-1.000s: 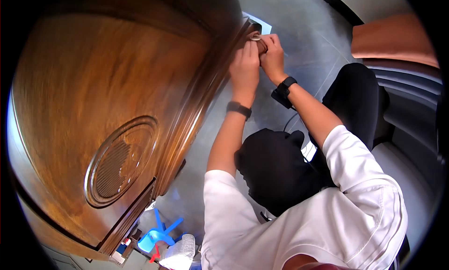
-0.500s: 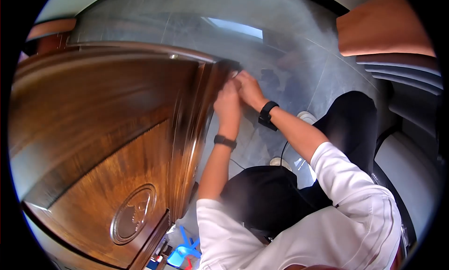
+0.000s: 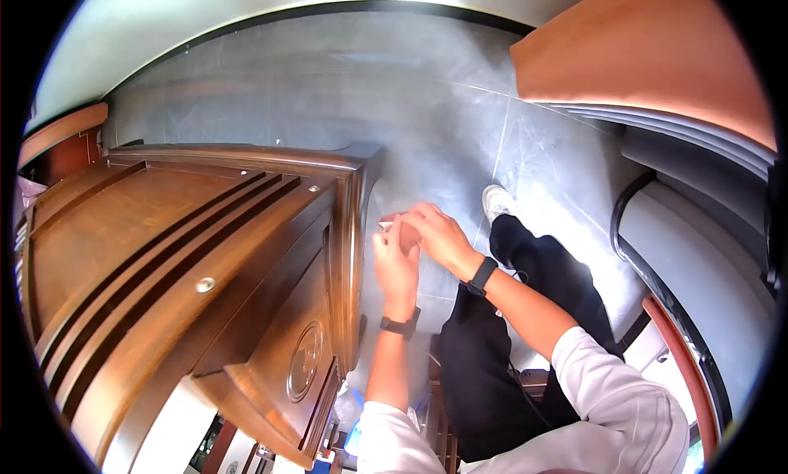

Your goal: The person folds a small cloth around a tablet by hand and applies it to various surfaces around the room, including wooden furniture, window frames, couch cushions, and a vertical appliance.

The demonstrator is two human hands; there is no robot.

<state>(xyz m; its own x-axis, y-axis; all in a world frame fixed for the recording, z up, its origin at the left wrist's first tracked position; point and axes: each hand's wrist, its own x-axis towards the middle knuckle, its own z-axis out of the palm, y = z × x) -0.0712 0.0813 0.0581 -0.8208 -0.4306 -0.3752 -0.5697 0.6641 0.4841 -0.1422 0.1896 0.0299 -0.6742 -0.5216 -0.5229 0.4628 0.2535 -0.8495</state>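
Note:
My left hand [image 3: 397, 269] and my right hand [image 3: 445, 241] meet in front of my body, just to the right of the wooden desk's edge [image 3: 351, 228]. The fingers of both are bent and closed together around something small. Only a pale bit [image 3: 386, 226] shows at the left fingertips, too little to name. Neither hand appears to touch the desk. A dark band sits on each wrist.
The brown wooden piece [image 3: 148, 228] at left has slats, round metal studs [image 3: 205, 285] and a carved oval panel [image 3: 306, 361]. Grey floor tiles [image 3: 460, 146] lie beyond. An orange panel [image 3: 640, 47] and a grey seat [image 3: 698, 252] stand at right.
My hands have come away from the desk's corner, back toward my body, still together. The view has shifted, and more of the desk's slatted, studded part shows.

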